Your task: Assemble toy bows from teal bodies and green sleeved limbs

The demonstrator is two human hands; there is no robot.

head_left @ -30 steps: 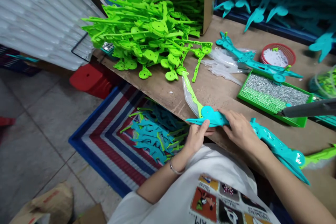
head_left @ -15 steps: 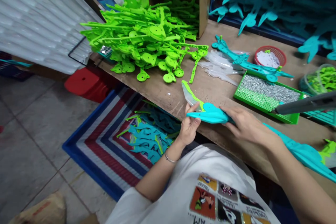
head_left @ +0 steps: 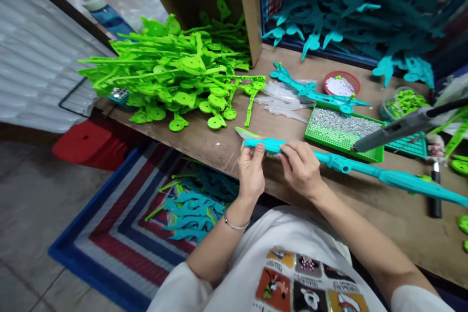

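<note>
Both my hands hold one long turquoise plastic piece (head_left: 360, 167) over the front edge of the bench. My left hand (head_left: 251, 173) grips its left end, thumb on the near side. A green and translucent tip (head_left: 246, 134) sticks out beyond that hand. My right hand (head_left: 302, 168) is closed on the piece just to the right, fingertips pressed against it. From there the piece runs far to the right, with a round hole in its middle part. Behind it stands a green tray (head_left: 343, 148) of small silvery metal parts. A grey power screwdriver (head_left: 391, 131) hangs over the tray's right end.
Bright green plastic parts (head_left: 175, 73) lie heaped at the left, before a cardboard box (head_left: 250, 14). Another turquoise piece (head_left: 310, 91) lies near a red basket (head_left: 356, 83) of white bits. A striped bin (head_left: 109, 224) with turquoise parts is below left. A black-handled tool (head_left: 435, 195) lies at right.
The turquoise piece has been rolled so its narrow side faces me, and it lies more level. My right hand has slid left along it, closer to my left hand. The view has shifted right.
</note>
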